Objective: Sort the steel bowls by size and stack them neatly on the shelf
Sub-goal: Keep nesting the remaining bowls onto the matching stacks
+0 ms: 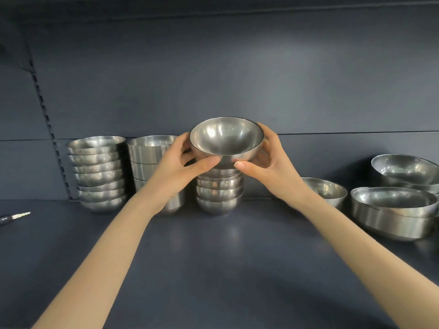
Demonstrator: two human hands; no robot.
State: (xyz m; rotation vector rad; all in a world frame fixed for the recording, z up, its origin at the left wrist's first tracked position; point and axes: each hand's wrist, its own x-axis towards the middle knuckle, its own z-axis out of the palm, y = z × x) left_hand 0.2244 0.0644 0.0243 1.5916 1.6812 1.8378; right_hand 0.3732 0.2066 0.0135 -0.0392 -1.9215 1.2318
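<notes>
The round polished steel bowl is held upright, mouth up and tipped slightly toward the viewer, directly over the centre stack of small round steel bowls. Its rim shows a thin dark edge; the inside is smooth and reflective. Whether its base touches the top of that stack cannot be told, as the thumbs cover the joint.

The left hand grips the bowl's left side and the right hand its right side. On both, the fingers are curled round the far wall and the thumbs are pressed on the near wall below the rim.

Left of the centre stack, just beside it, stands a stack of taller straight-walled steel bowls. Further left is a leaning stack of shallow steel bowls, close to the slotted upright.

To the right sit a single steel bowl, then large nested steel bowls, with a tilted large steel bowl behind them at the frame edge.

All stand along the far edge of the dark blue shelf, against the back panel. The near part of the shelf is open. A small pointed tool lies at the far left.
</notes>
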